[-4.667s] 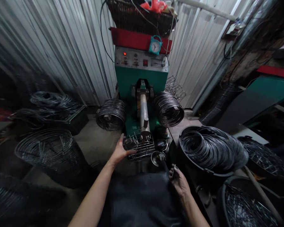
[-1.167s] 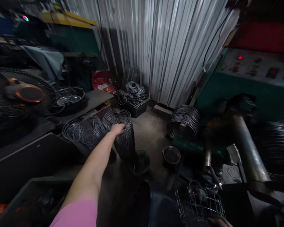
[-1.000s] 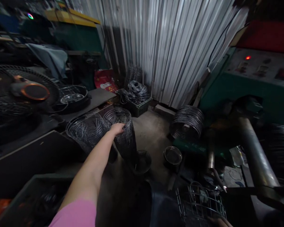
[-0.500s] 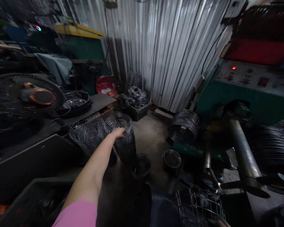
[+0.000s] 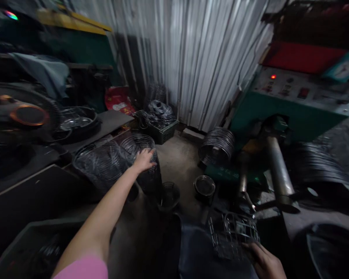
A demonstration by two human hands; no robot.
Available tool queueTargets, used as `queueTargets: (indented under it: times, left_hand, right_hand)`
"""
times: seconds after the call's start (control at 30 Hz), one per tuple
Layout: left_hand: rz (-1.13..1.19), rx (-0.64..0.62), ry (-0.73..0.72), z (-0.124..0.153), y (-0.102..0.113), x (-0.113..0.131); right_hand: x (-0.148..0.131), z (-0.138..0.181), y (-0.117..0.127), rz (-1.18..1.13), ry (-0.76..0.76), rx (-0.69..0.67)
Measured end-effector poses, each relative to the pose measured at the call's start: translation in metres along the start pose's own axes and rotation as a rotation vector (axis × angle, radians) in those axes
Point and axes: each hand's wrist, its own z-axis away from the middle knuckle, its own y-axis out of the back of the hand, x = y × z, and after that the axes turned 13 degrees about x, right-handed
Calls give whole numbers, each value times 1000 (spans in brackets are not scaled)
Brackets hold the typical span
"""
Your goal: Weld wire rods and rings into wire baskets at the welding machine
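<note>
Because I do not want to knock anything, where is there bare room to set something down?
Bare floor shows between the green crate, the wire coil and the tall wire stack. Crowded: at the left hand, by the wider wire stack; at the right hand, by the wire basket.

The left hand has gone from the wire basket to the rim of the wire stack, fingers newly spread; the basket, clear of the metal arm, is now in the right hand.
</note>
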Motion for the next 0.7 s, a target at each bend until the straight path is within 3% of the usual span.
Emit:
queueTargets:
  times: [0.03,0.1,0.13,0.23,0.33,0.47,0.7]
  left_hand:
    - [49,37,-70,16,-4,25]
    - [360,144,-256,58,-16,85]
    - [492,127,-330,82,-23,116]
    - [773,-59,-410,151,-39,198]
    - [896,-187,-383,192,-41,253]
    - [859,-188,-345,202,-27,290]
    - [902,-39,-334,196,-15,308]
  right_hand:
    - [-9,-2,0,13,-19,24]
    - [-25,-5,0,8,-36,7]
    - [-31,-7,1,25,-68,7]
    - [-42,-8,6,37,-146,-34]
    - [-46,-1,12,3,-201,-46]
    - [-42,13,16,-76,-213,0]
    - [-38,18,22,-129,-176,34]
